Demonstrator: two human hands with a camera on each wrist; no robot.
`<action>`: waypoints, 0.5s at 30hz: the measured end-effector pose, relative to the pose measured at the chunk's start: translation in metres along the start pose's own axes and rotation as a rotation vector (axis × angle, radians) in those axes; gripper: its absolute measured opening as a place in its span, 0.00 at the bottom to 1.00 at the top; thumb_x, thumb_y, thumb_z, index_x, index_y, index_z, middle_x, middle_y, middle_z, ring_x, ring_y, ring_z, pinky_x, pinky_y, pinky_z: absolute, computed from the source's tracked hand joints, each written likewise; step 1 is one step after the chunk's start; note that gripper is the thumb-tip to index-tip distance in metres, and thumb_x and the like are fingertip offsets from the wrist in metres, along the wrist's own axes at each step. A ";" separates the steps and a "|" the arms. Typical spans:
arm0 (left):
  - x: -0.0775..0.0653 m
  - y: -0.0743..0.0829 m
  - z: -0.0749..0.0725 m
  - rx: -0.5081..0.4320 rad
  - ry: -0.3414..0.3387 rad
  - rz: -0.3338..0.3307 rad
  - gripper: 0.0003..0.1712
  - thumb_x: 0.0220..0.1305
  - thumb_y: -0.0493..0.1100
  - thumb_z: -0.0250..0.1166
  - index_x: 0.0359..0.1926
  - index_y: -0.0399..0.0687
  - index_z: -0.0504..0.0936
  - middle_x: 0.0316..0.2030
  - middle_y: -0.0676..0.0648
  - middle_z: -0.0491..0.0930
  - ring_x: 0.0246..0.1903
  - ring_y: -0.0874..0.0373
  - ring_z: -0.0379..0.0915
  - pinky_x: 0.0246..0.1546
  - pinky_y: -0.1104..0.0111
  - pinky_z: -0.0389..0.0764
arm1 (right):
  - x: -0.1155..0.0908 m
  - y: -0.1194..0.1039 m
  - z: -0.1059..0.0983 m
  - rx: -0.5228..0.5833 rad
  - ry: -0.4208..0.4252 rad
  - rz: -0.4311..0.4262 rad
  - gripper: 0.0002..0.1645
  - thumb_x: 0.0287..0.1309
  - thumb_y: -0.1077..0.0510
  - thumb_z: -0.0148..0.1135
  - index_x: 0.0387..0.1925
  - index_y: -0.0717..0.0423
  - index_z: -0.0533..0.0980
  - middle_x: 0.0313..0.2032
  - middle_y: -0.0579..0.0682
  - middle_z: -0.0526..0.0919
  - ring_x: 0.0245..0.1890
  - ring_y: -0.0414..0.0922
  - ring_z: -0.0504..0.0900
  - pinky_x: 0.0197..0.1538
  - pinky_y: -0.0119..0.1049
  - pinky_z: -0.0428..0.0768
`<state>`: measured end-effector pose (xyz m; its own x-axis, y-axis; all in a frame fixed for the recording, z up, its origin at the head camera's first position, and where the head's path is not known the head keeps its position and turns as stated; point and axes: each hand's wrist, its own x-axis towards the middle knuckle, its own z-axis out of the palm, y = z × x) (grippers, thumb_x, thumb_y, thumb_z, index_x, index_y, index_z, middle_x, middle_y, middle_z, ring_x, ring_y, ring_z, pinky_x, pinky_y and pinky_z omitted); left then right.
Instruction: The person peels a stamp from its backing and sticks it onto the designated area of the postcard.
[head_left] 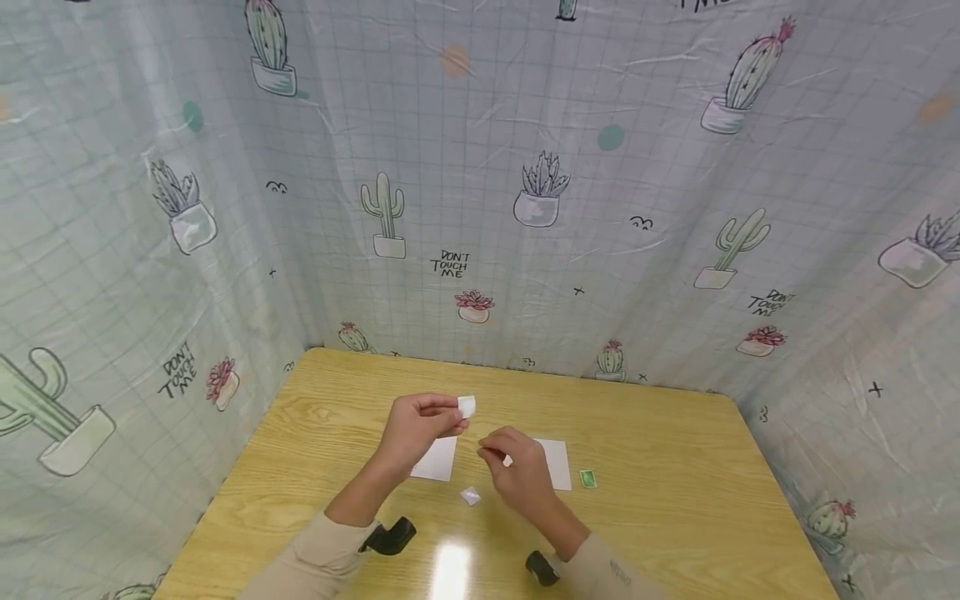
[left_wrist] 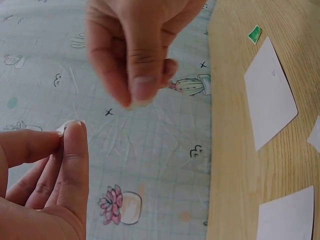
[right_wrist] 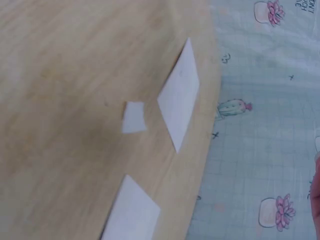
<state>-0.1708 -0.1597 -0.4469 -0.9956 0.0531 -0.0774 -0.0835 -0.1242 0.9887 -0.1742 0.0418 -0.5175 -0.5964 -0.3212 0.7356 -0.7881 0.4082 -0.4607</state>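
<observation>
Behind the hands (head_left: 416, 429) (head_left: 522, 477), one pinching probable paper (head_left: 467, 406), lettering (head_left: 452, 264) reads "DON'T TOUCH ME".

Head view: high above surface (head_left: 660, 433), facing forward and down, farthest. Both wrist views: nearer surface, rolled sideways, facing its far edge; left one has left fingers (left_wrist: 75, 170) close. Both share white cards (right_wrist: 180, 95), curtain (right_wrist: 245, 165) beyond surface.

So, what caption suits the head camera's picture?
Left hand pinches a small white papery square over a yellow wood-grained table, right hand nearby.
</observation>
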 end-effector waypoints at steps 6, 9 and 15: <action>-0.002 0.000 0.001 0.019 -0.012 -0.018 0.17 0.68 0.30 0.67 0.54 0.21 0.81 0.39 0.38 0.90 0.35 0.60 0.90 0.44 0.68 0.90 | 0.017 0.000 0.000 -0.011 0.066 -0.040 0.12 0.48 0.74 0.78 0.35 0.61 0.86 0.33 0.51 0.86 0.28 0.40 0.82 0.34 0.23 0.82; -0.002 0.000 0.001 0.033 -0.021 -0.025 0.17 0.68 0.30 0.67 0.54 0.22 0.81 0.40 0.37 0.90 0.36 0.60 0.90 0.44 0.68 0.90 | 0.023 0.000 0.001 -0.019 0.123 -0.086 0.14 0.47 0.75 0.77 0.36 0.62 0.86 0.35 0.53 0.86 0.29 0.42 0.83 0.35 0.24 0.84; -0.003 0.001 0.000 0.037 -0.041 -0.035 0.18 0.69 0.31 0.67 0.55 0.22 0.81 0.42 0.35 0.90 0.36 0.60 0.90 0.44 0.68 0.90 | 0.032 0.001 0.002 -0.046 0.185 -0.219 0.16 0.46 0.78 0.75 0.37 0.63 0.86 0.38 0.55 0.85 0.34 0.46 0.84 0.39 0.29 0.86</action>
<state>-0.1676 -0.1601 -0.4461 -0.9894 0.0974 -0.1074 -0.1157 -0.0848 0.9897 -0.1946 0.0304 -0.4952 -0.3716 -0.2464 0.8951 -0.8847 0.3863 -0.2610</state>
